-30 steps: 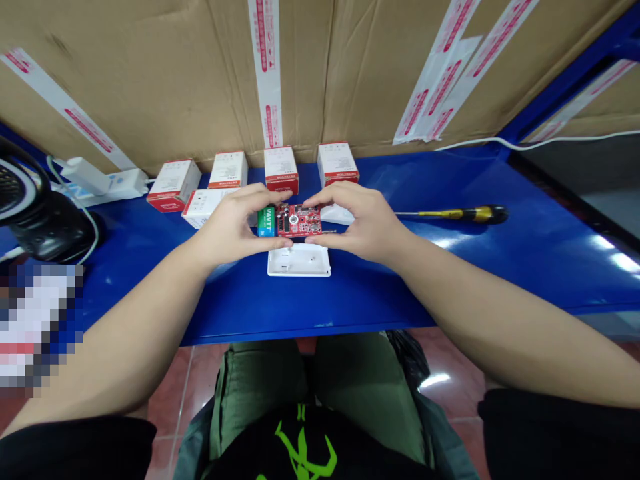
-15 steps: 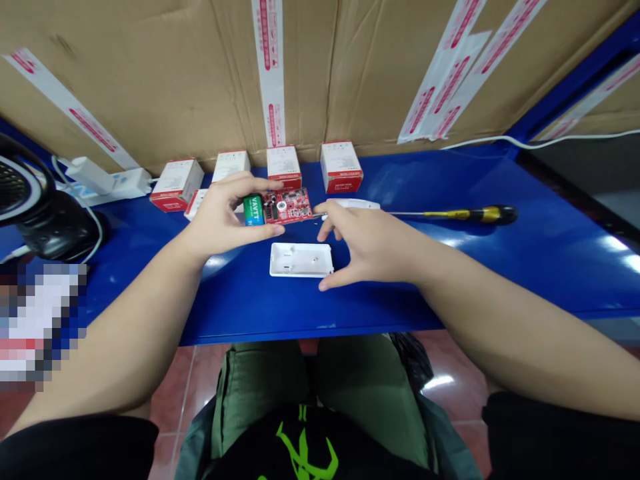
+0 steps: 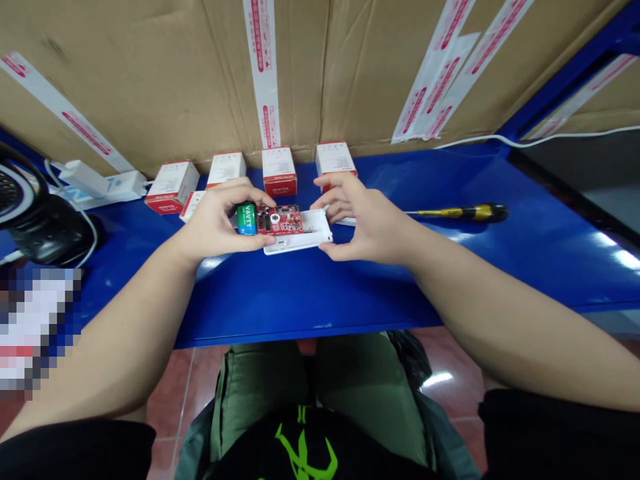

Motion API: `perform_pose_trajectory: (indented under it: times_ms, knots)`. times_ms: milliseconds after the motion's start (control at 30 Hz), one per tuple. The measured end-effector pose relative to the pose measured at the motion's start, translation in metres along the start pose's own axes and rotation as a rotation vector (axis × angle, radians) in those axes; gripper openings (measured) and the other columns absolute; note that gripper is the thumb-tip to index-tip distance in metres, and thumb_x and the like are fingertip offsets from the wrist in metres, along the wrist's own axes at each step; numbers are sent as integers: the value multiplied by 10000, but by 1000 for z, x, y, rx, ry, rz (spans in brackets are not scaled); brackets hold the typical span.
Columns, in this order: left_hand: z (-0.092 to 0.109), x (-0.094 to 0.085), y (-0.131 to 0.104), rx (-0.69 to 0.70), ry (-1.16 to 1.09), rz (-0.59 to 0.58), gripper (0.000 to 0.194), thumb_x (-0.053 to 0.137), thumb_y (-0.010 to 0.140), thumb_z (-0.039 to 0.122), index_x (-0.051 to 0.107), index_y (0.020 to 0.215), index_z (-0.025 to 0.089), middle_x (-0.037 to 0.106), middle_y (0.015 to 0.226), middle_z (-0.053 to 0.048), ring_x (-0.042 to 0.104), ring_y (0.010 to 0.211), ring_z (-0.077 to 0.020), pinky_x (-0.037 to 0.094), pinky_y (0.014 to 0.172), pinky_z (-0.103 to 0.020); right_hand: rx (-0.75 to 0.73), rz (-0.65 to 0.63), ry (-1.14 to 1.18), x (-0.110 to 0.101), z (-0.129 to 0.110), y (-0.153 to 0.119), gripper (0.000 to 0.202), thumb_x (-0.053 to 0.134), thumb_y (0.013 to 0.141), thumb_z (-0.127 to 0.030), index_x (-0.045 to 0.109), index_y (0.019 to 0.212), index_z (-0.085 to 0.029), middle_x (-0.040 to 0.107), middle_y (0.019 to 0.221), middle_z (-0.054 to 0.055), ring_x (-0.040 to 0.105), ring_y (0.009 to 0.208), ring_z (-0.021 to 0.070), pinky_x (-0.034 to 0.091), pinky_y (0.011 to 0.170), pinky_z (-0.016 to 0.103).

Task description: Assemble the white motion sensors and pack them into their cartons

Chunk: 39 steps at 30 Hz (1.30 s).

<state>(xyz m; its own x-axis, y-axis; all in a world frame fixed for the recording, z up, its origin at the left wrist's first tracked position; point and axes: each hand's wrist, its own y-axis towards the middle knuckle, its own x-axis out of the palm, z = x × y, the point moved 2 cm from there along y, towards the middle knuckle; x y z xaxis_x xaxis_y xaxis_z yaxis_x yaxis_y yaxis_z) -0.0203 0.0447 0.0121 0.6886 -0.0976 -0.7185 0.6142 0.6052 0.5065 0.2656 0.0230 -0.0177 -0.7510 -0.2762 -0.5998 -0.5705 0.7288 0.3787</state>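
Observation:
My left hand (image 3: 220, 217) is closed on a red circuit board (image 3: 287, 220), thumb at its near edge and fingers at its far edge. A green and blue 9-volt battery (image 3: 247, 219) sits at the board's left end, close to my palm. Just beneath and to the right is a white plastic housing (image 3: 320, 230), partly covered by the board. My right hand (image 3: 360, 217) grips the housing's right end between thumb and fingers. Whether the board touches the housing I cannot tell. Behind my right fingers another white plastic piece (image 3: 345, 221) shows in part.
A screwdriver (image 3: 465, 213) with a yellow and black handle lies to the right. Several red and white boxes (image 3: 280, 172) line the back by the cardboard wall (image 3: 175, 80). A power strip (image 3: 120, 185) and a black device (image 3: 55, 220) stand at the left.
My right hand has taken hold of the white housing and raised it away from me, under the board. My left hand keeps the board and has shifted slightly left and down.

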Motion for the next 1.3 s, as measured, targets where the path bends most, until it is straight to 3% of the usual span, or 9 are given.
perform_pose_trajectory:
  times_ms: [367,667,767,900,1133,1300]
  knots:
    - [9,13,1,38,56,-33,550,939,830,645,848,1200,249,817,1027,-86,756,893,-256,619,822,-399,-66,130,57,11,-1,2,712,877,751,-329,503,1346,-213,741,1252,109,767,914,193,679,898,397]
    - [12,16,-2,298,252,50,636,887,899,672,807,1361,241,863,1129,-85,818,996,-249,624,950,-417,-23,136,246,16,-9,3,591,912,761,-339,521,1193,-243,701,1188,48,776,929,193,687,877,378]
    - [11,17,-3,314,245,71,615,868,925,651,794,1384,249,866,1185,-87,826,1098,-269,634,1046,-452,41,124,345,20,-10,5,591,894,751,-297,521,1208,-255,657,1291,73,773,980,216,685,818,374]
    - [9,20,-4,295,178,87,602,868,947,596,775,1422,237,850,1267,-110,826,1133,-265,672,1008,-413,134,98,488,25,-6,6,612,879,737,-265,518,1231,-261,615,1400,100,744,1093,235,676,868,387]
    - [10,26,-4,281,195,72,597,843,946,651,800,1347,212,855,1212,-118,830,1098,-268,680,1005,-429,153,67,619,34,2,10,523,888,811,-334,471,1120,-270,694,1024,0,718,953,183,611,848,362]
    - [11,27,-4,286,203,61,614,841,952,649,777,1367,201,836,1258,-131,814,1153,-273,675,1021,-426,159,114,619,33,3,12,447,842,823,-311,471,1068,-264,691,949,-22,689,871,159,567,800,347]
